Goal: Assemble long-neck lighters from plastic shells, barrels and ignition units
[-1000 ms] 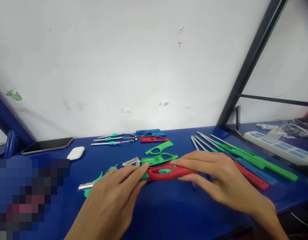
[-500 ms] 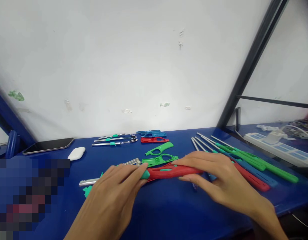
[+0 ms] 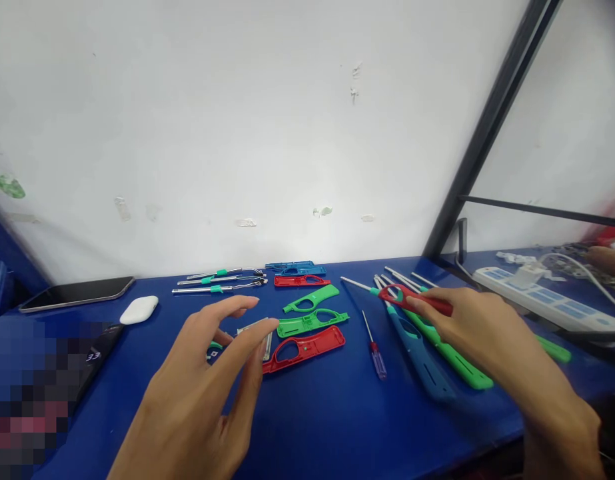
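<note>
My right hand (image 3: 467,320) grips a red long-nosed lighter (image 3: 394,293) by its handle, its metal rod pointing up and left. It is held over several other lighters, among them a blue lighter (image 3: 417,353) and a green lighter (image 3: 457,357). My left hand (image 3: 202,380) is in the air with fingers curved and apart, holding nothing. Just past its fingertips lie a red handle half-shell (image 3: 320,343) and a green half-shell (image 3: 310,323). Some small metal and teal parts are partly hidden behind the left hand.
A purple-handled screwdriver (image 3: 376,357) lies between the shells and the lighters. Farther back are blue shells (image 3: 300,268), a red shell (image 3: 292,281) and metal lighter tubes (image 3: 202,290). A phone (image 3: 77,295) and white case (image 3: 140,309) lie left; a power strip (image 3: 552,293) is right.
Both hands were on the red lighter above the shells. My left hand has let go and opened. My right hand has carried the lighter right, uncovering the red half-shell and screwdriver.
</note>
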A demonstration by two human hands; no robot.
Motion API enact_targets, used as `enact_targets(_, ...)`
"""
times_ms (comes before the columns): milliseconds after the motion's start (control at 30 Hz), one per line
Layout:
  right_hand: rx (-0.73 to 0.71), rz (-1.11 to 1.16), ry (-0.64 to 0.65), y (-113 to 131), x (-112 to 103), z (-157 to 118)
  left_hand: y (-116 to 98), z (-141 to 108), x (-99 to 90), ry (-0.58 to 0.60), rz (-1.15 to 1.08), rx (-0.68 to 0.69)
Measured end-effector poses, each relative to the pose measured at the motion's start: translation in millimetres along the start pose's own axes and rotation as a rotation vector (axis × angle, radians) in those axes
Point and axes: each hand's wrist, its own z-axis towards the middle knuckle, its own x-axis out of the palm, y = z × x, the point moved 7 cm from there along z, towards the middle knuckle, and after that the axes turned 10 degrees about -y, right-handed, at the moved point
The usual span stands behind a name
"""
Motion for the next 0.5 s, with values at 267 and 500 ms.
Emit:
enact_targets(267, 0.1, -0.12, 0.262, -10.6, 29.4, -6.5, 8.7, -2.0, 6.7, 0.096, -0.006, -0.092)
enact_targets(500, 0.037, -0.13, 0.397, 0.2, 46.9, -11.2, 42.7, -21.5, 20.4, 0.225, 0.129, -0.331)
